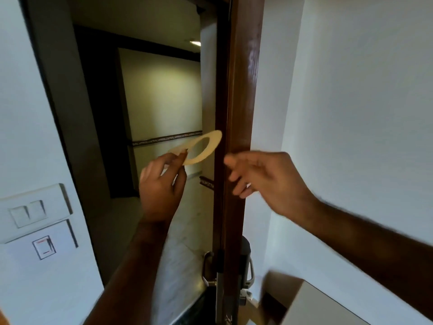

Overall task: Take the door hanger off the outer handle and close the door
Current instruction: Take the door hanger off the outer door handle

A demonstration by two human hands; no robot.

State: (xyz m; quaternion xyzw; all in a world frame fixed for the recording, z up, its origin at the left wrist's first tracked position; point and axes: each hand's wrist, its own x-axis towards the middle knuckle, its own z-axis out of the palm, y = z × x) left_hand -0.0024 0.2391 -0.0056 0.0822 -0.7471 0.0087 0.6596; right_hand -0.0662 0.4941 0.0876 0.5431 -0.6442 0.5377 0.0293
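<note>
The brown wooden door (241, 102) stands open, edge-on to me, with the corridor beyond. My left hand (161, 186) pinches a pale yellow door hanger (210, 141) with an oval hole, held nearly flat in the doorway, well above the handles. The outer handle (207, 266), a metal lever, shows low on the door's left side and is bare. The inner handle (249, 270) sits on the right side below a dark lock body. My right hand (257, 174) is blurred, fingers spread, right at the door's edge at hanger height; whether it touches the wood I cannot tell.
A switch plate (35, 209) and a card-slot panel (43, 247) are on the white wall at left. The dark door frame (54, 90) borders the opening. A white wall fills the right, with a wooden and white furniture corner (293, 299) low down.
</note>
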